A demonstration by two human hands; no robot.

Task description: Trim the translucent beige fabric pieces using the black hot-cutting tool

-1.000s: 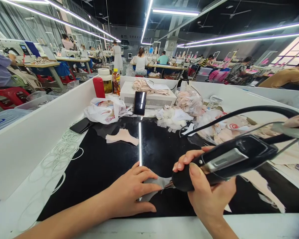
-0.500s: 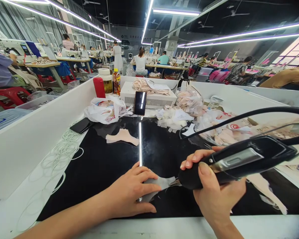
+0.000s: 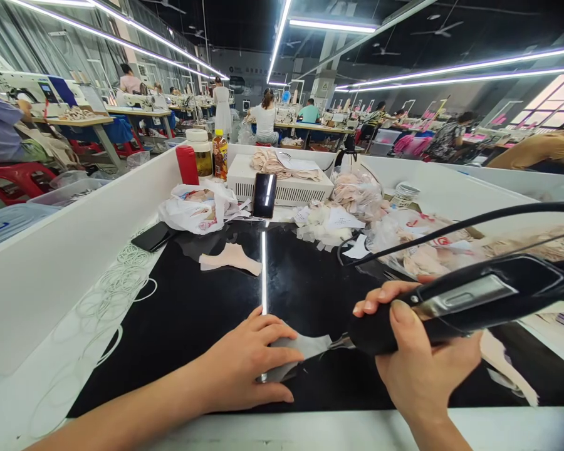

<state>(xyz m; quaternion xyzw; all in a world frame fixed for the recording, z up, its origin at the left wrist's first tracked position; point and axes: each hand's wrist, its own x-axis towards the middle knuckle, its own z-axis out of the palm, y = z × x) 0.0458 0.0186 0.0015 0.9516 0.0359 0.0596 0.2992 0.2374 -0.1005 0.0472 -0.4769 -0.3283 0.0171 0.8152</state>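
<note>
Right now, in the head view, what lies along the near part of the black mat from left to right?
Loose white rings → left hand → grey fabric piece → right hand → black corded tool it grips.

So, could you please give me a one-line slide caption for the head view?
Left hand pins a grey fabric piece on the black table; right hand grips a corded tool.

The left hand [image 3: 247,363] lies flat on the fabric piece [image 3: 305,346], which rests on the work mat [image 3: 192,313]. To its right, the right hand [image 3: 416,366] holds the corded tool [image 3: 455,300], tip touching the fabric's right edge. Behind lies a second fabric piece [image 3: 231,257]; farther back, a phone [image 3: 264,195] leans against a box [image 3: 282,178]. Elastic rings [image 3: 117,282] lie left of the mat.
</note>
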